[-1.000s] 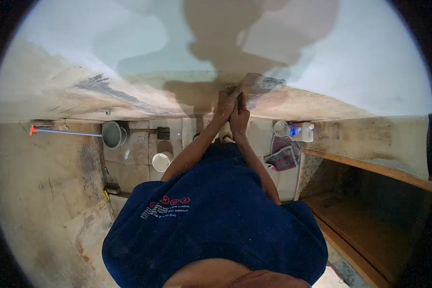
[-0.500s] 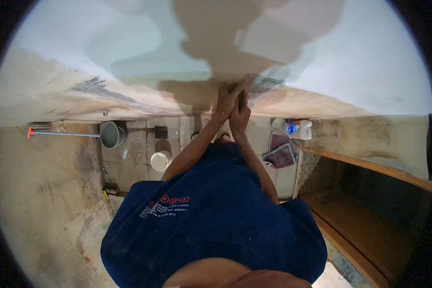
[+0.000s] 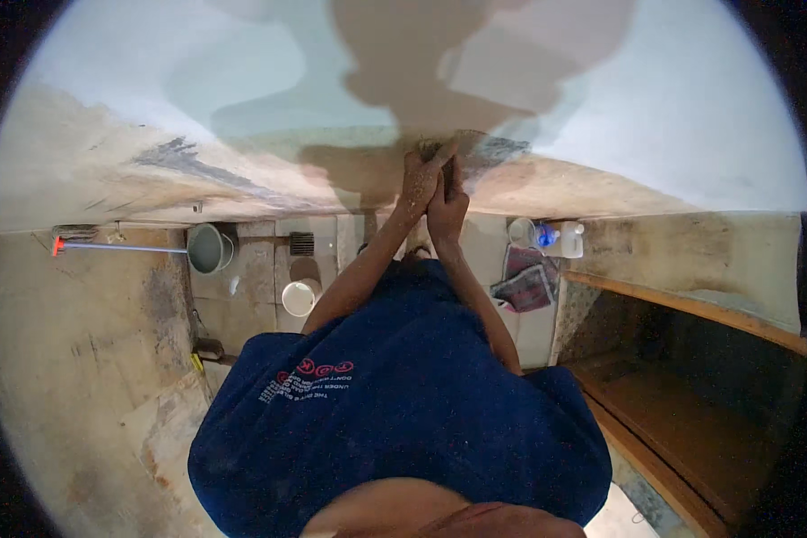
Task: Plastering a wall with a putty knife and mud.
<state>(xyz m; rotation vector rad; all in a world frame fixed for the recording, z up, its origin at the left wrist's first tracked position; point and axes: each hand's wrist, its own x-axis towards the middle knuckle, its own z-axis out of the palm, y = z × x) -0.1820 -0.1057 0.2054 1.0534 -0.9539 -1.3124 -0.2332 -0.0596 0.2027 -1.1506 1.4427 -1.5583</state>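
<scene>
Nearest is the person's navy-blue cloth shirt with red and white print [image 3: 394,412]; beyond it the left hand [image 3: 419,182] and right hand [image 3: 448,213] press together, fingers curled, at the stained beige-and-white wall [image 3: 529,179], their grip too hidden to tell. Farther down, a round grey bucket [image 3: 195,255] and a round white bucket [image 3: 288,299] stand leftward on the pale tiled floor [image 3: 247,325].

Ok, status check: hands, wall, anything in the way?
Left hand and right hand close together at stained wall; grip unclear. Dark patch on wall, just right of them. Shadow dims the working spot.
</scene>
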